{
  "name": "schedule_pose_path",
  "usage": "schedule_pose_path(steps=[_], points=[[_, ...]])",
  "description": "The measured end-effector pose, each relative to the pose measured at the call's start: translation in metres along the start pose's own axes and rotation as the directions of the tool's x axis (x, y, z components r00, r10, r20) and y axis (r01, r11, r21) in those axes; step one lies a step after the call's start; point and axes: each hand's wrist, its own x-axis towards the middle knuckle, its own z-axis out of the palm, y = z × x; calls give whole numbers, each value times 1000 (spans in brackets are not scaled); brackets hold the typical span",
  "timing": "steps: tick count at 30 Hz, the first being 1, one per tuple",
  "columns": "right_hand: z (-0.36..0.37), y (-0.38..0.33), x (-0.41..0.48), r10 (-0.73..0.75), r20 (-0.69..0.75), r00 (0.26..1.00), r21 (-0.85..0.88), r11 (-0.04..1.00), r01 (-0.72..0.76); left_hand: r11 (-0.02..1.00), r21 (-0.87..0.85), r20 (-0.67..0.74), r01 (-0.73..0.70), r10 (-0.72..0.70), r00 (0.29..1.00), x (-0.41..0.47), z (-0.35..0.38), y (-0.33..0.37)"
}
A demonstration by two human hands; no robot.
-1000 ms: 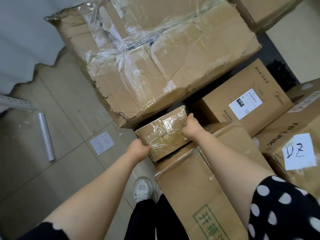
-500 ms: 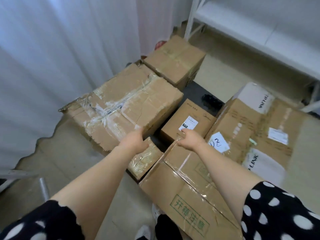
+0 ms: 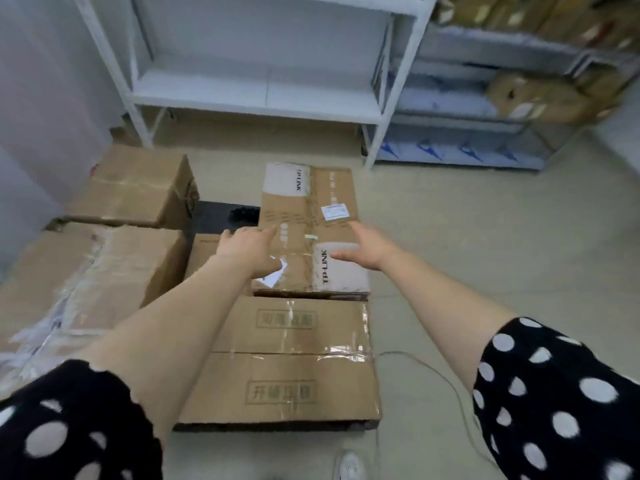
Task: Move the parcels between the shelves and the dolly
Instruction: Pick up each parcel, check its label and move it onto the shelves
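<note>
Our left hand (image 3: 247, 249) and right hand (image 3: 363, 251): both released, fingers spread, over one long brown cardboard TP-LINK parcel (image 3: 311, 202).

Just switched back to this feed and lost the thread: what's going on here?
A person in polka-dot sleeves reaches both hands toward the TP-LINK carton on the black dolly. The left hand is at the carton's left edge and the right hand is over its right side, fingers straight. Neither grips it yet. A larger taped carton lies nearer the person, a film-wrapped carton sits to the left, and white shelves stand behind.
</note>
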Motion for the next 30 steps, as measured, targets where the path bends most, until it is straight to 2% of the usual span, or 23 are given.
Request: schedule_pose_path(steps=[6, 11, 15, 21, 30], points=[[-48, 121, -38, 191, -116, 975, 36, 981, -189, 956, 188, -14, -225, 231, 973, 27, -22, 143], [-86, 236, -53, 245, -165, 955, 41, 970, -241, 911, 236, 6, -339, 347, 938, 55, -25, 274], [-128, 335, -52, 224, -200, 954, 22, 974, -224, 899, 251, 18, -358, 365, 931, 86, -25, 388], [-202, 478, -54, 240, -203, 949, -21, 968, -249, 891, 144, 42, -431, 430, 902, 133, -29, 565], [-295, 605, -23, 311, -280, 908, 87, 950, -299, 886, 178, 13, -429, 433, 901, 204, -72, 706]])
